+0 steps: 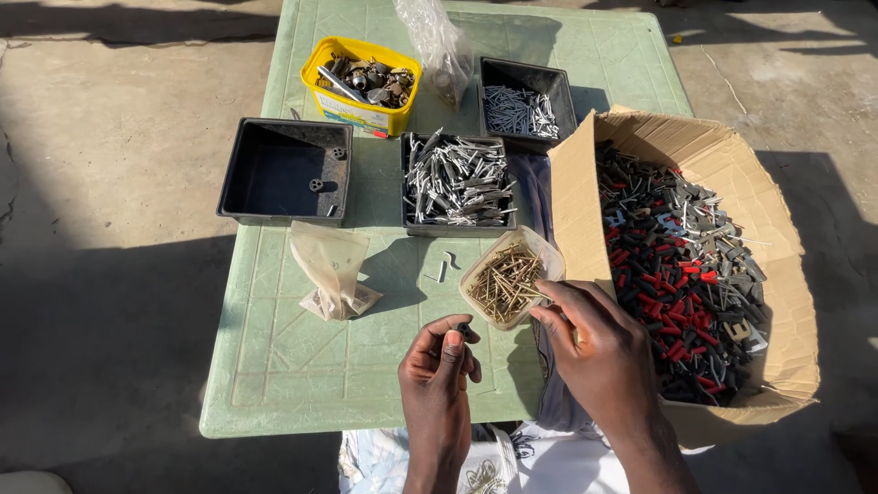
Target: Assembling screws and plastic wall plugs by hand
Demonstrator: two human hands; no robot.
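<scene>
The left hand has its fingers curled together, clamped on a small dark plug-like part, held upright above the near edge of the pale green plastic surface. The right hand is palm down, its fingers nearly together, touching the rim of the clear shallow plastic tub of brass screws. Just right of this tub stands the open brown cardboard box of red, black and grey parts; behind the tub is the black square tray of silver fasteners.
</scene>
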